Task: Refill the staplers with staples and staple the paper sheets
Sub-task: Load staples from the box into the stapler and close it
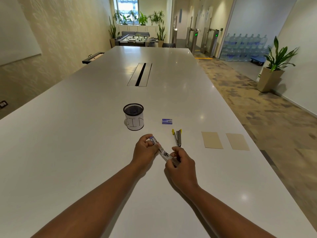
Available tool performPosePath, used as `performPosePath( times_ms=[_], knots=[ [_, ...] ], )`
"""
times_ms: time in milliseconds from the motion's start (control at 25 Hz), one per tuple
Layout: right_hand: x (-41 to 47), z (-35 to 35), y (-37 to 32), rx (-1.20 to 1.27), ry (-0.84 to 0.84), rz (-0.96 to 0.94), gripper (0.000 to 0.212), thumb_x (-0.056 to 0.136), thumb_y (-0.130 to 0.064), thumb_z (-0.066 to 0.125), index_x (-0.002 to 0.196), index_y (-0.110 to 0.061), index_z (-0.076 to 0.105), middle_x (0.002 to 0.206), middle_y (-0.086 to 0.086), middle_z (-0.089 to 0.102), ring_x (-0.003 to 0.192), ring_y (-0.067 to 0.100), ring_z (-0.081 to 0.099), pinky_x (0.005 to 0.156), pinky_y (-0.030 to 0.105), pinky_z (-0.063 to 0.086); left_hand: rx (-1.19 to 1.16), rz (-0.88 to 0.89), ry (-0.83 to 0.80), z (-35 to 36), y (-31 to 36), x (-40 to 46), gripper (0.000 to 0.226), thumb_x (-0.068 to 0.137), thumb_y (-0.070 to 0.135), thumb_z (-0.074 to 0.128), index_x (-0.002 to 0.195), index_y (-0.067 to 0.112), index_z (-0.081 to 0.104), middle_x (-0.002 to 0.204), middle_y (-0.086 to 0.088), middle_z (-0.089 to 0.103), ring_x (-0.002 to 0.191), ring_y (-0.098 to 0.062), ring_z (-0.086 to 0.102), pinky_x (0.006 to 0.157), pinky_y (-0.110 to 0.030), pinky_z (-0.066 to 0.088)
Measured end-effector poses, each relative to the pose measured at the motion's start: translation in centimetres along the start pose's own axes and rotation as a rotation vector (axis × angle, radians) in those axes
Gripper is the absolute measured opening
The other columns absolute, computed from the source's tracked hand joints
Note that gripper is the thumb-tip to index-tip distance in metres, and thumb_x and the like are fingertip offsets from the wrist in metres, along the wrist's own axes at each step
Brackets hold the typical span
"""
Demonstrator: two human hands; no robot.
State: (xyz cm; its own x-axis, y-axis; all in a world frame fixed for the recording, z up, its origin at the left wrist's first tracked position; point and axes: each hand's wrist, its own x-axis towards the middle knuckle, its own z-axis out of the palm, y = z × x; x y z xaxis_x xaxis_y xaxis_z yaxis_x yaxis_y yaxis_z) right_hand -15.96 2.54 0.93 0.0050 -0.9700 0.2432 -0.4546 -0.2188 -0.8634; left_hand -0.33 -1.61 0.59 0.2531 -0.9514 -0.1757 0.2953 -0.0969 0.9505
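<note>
1. Both hands hold the clear stapler (161, 149) just above the desk (85, 152). The left hand (145, 150) pinches its purple-tipped far end. The right hand (181, 162) curls its fingers round the near end, so each grip is clamped on the stapler.

2. The step in hand looks like opening this stapler or seating staples in its channel. Whether a strip is already inside is too small to tell.

3. To do it well, keep the left grip fixed as the anchor and let the right grip do the working. Hold the metal channel facing up so a strip cannot slide out.

4. The staple box (167, 121) lies beyond the right grip, well apart from both hands. If a strip is needed, the right hand is the nearer one to fetch it.

5. The yellow-tipped stapler (177, 137) lies on the desk just beyond the right grip, near its fingertips. Mind not to knock it when reaching forward.

6. Two tan paper sheets (212, 140) lie side by side to the right of the right grip, untouched. Stapling them appears not yet begun.

7. The mesh cup marked BIN (133, 116) stands beyond the left grip.

8. Close the top gently, keeping fingertips off the front mouth where staples fire.
</note>
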Motion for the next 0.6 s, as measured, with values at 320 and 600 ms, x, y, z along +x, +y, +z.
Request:
performPosePath(
  times_ms=[320, 600],
  knots=[
    [-0.1, -0.3, -0.1, 0.236, 0.046, -0.012, 0.033, 0.086, -0.012, 0.078, 0.108, -0.031, 0.062, 0.085, -0.020, 0.072, 0.077, 0.003, 0.068, 0.068, 0.009, 0.051, 0.106, 0.077, -0.072, -0.1, 0.0, -0.9, 0.038, 0.092, 0.004, 0.071, 0.122, 0.026, 0.063, 0.094, -0.004, 0.078, 0.088, -0.021, 0.076, 0.076, -0.034, 0.062],
    [0.3, 0.2, 0.0, 0.057, -0.110, -0.190, 0.027, 0.101, -0.030, 0.059, 0.127, -0.031, 0.065, 0.094, -0.017, 0.071, 0.085, 0.002, 0.067, 0.071, 0.012, 0.051, 0.005, 0.021, -0.281, -0.7, 0.4, -1.4, 0.032, 0.095, 0.005, 0.067, 0.125, 0.014, 0.061, 0.094, -0.023, 0.075, 0.083, -0.030, 0.073, 0.071, -0.034, 0.059]
  ],
)
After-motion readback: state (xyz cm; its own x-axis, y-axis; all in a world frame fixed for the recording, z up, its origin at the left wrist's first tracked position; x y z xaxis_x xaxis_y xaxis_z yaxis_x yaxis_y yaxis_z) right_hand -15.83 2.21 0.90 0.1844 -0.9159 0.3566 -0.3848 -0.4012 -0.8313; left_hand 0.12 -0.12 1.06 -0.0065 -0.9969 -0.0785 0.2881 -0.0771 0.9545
